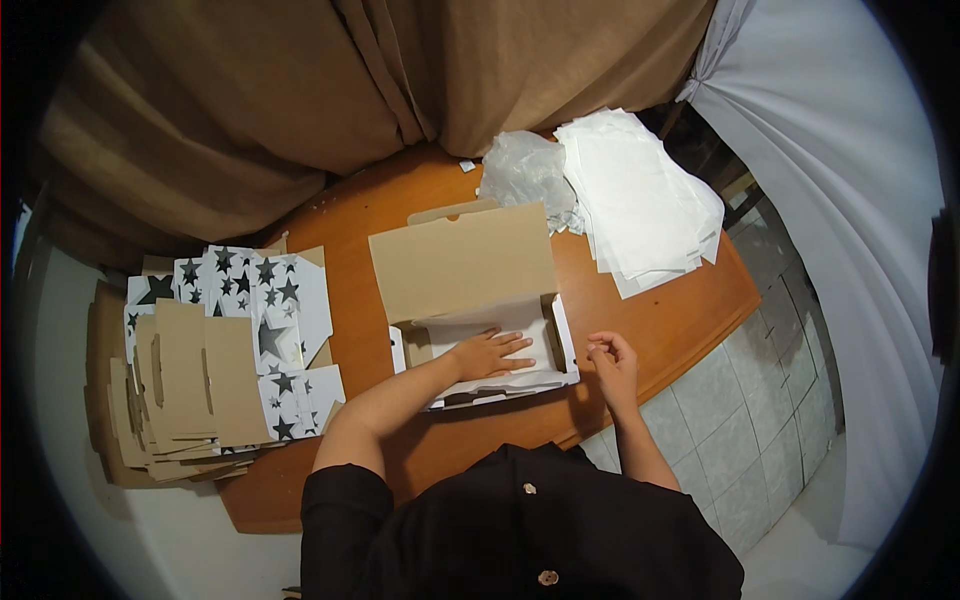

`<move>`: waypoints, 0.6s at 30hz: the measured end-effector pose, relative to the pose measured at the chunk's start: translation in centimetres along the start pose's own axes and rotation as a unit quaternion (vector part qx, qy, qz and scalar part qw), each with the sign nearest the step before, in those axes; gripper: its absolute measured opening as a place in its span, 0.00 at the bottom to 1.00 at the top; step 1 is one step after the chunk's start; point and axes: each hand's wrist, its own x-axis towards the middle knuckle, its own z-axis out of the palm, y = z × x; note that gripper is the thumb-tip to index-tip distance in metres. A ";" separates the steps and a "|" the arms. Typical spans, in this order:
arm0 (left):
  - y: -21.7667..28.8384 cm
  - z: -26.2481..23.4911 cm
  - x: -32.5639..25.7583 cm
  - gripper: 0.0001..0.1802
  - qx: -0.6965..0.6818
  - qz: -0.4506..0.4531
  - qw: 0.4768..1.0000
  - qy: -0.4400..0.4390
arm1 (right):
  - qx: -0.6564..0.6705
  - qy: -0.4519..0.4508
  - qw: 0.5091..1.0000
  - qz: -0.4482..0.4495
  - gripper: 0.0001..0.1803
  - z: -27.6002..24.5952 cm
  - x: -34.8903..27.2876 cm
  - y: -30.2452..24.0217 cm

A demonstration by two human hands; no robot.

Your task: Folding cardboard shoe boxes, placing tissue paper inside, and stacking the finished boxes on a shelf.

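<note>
A cardboard box (460, 262) stands on the table with its brown lid raised at the back. White paper (535, 325) lines its inside. My left hand (492, 354) is spread flat on that paper, fingers pointing right, pressing on it inside the box. Just beyond the box's right wall, my right hand (614, 362) hovers with loosely bent fingers and nothing visible in them.
Flattened cardboard boxes (230, 370), some printed with black stars, are piled at the table's left. At the back right lie a stack of white paper sheets (640, 190) and a crumpled clear plastic bag (525, 170). Brown curtains (300, 90) hang behind the wooden table (350, 220).
</note>
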 end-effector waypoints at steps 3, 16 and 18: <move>-0.6 -0.2 -0.2 0.27 0.059 0.020 0.998 -0.017 | 0.013 0.002 1.000 -0.020 0.09 1.0 3.8 -0.5; 5.0 -11.7 -7.6 0.23 -0.263 -0.235 0.926 0.131 | -0.440 0.030 0.889 -0.121 0.18 8.5 21.0 3.3; 6.3 -13.3 -9.5 0.27 -0.295 -0.294 0.902 0.119 | -0.475 0.031 0.870 -0.126 0.18 9.6 22.4 3.6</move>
